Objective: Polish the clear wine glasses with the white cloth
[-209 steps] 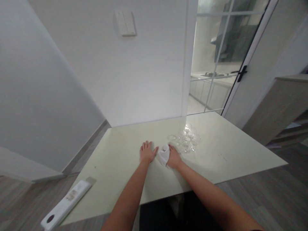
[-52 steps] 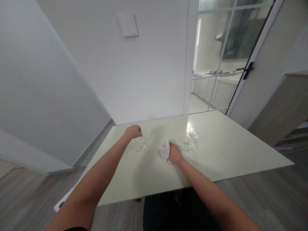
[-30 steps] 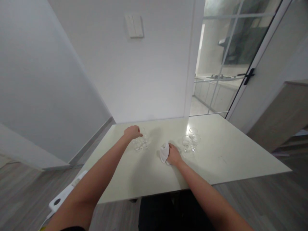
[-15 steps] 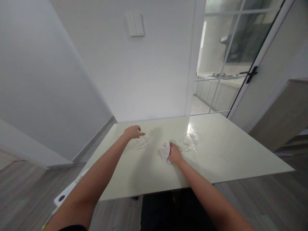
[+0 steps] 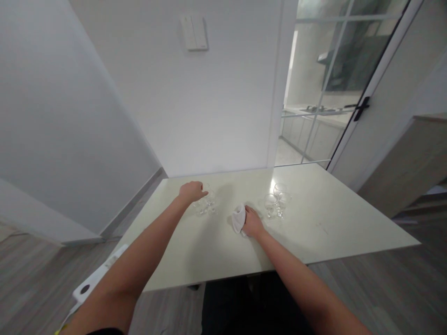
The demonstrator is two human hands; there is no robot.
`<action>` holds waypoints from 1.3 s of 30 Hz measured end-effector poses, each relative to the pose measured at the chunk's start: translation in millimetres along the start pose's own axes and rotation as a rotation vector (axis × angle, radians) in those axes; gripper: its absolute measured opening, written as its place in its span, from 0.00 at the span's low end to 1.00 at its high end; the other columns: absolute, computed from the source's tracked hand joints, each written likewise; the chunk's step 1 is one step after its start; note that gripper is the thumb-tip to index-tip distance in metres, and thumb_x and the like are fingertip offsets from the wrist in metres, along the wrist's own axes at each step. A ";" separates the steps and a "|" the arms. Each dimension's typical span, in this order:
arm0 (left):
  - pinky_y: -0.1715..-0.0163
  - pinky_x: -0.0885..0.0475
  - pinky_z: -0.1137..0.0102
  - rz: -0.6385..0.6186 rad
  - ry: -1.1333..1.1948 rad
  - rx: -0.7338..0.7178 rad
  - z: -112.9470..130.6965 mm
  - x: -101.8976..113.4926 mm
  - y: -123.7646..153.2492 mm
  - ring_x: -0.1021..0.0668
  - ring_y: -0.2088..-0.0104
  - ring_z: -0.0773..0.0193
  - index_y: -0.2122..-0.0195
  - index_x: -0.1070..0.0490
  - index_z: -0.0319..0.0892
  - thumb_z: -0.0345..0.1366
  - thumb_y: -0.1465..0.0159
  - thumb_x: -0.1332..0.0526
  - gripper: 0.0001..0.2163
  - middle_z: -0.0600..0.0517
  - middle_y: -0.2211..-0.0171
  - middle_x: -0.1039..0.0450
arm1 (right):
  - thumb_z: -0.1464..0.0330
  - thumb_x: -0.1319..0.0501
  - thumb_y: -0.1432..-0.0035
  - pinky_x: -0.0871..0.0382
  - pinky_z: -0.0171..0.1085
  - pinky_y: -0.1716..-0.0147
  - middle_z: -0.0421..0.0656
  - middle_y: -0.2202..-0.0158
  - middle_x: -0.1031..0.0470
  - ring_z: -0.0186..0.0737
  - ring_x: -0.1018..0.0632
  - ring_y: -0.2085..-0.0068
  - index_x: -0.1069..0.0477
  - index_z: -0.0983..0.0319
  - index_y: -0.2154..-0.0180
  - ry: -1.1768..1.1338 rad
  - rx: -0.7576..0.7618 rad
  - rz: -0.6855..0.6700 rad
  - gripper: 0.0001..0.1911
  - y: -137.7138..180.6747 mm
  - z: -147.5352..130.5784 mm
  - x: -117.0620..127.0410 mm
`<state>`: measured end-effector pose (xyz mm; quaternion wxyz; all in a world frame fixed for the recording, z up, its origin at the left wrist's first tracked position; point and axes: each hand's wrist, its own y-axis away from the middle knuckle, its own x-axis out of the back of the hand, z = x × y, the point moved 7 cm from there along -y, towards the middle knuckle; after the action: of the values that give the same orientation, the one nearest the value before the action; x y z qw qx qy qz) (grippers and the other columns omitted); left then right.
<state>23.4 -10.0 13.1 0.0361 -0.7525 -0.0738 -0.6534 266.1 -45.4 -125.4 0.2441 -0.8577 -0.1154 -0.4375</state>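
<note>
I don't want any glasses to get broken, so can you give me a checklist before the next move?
1. White cloth held: ok, the right hand has it on the table.
2. Right glasses upright: ok.
3. Right glasses not touching each other: cannot tell, they overlap in view.
4. Cloth apart from right glasses: ok, there's a gap.
5. Left hand gripping a glass firmly: cannot tell, the left glasses are too faint.
</note>
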 end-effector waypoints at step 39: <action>0.53 0.38 0.63 0.197 -0.182 -1.145 325.3 37.4 40.9 0.25 0.55 0.59 0.62 0.24 0.46 0.28 0.39 0.41 0.09 0.46 0.55 0.25 | 0.70 0.40 0.50 0.37 0.43 0.44 0.51 0.50 0.26 0.50 0.27 0.48 0.28 0.63 0.51 -0.069 0.094 0.098 0.21 -1.3 -1.6 -2.5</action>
<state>353.1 1.2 5.1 -0.3219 -0.7087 0.3581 -0.5156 263.0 -45.1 -126.2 0.3009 -0.8646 -0.1021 -0.3893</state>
